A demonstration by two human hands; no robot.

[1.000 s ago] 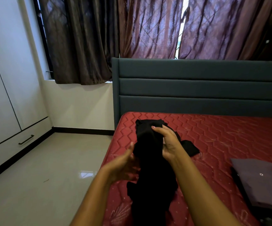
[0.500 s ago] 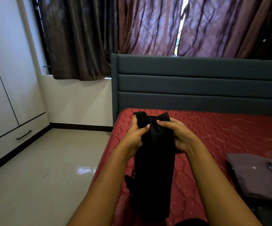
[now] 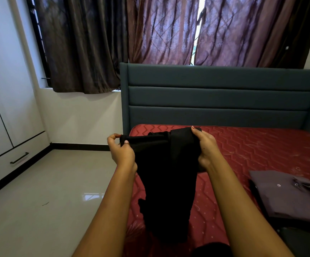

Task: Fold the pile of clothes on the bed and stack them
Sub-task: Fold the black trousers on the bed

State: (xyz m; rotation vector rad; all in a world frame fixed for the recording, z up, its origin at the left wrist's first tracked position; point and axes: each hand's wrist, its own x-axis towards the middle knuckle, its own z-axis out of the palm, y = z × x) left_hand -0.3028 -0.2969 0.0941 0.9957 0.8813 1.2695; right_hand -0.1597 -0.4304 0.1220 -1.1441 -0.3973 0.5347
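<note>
Black garment (image 3: 165,173) is up in the air btw the two hands, top edge pulled across, the rest hanging down in front of the forearms. Its lower end drops out of sight near the edge of the bed (image 3: 252,145). Left hand (image 3: 121,153) pinches the top-left corner, thumb & fingertips closed on the cloth. Right hand (image 3: 205,148) grips the top-right edge w/ fingers curled over it.

Handling, as a guess: soft, light, limp cloth w/ no stiffness, so it sags wherever it isn't held, and it's prob. a bit stretchy. Not fragile or slippery. It's so dark that seams & layers are hard to read, and I can't tell what kind of garment it is. A doubled flap sits just inside the right hand, so the layers may not be flat yet. Best hold is the two top corners, kept taut.

A folded grey shirt (image 3: 287,193) lies on the bed, right of & below the right hand, well apart. It's likely the stack's base.
</note>
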